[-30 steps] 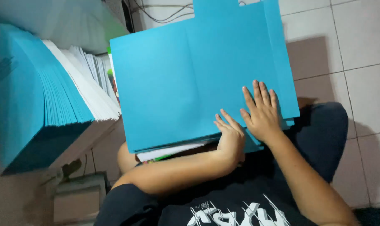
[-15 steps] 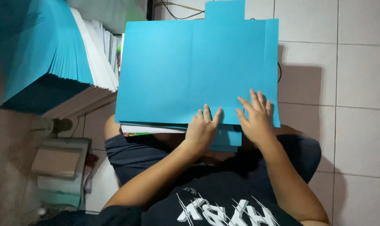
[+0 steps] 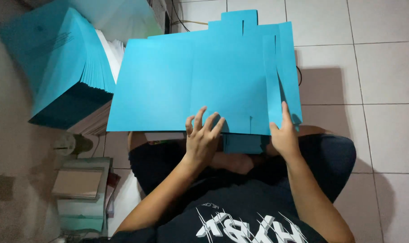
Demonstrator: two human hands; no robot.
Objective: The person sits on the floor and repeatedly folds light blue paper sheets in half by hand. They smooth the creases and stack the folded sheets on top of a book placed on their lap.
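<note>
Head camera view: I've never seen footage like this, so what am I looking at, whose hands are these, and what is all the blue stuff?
The one picture comes from a camera on a person's head, looking down at their lap as they sit over a tiled floor. No machine: two bare hands. The left hand presses flat on a large blue card sheet lying across the lap. The right hand grips a narrow flap at its right edge. On the left stands a tall stack of similar blue sheets.
</note>
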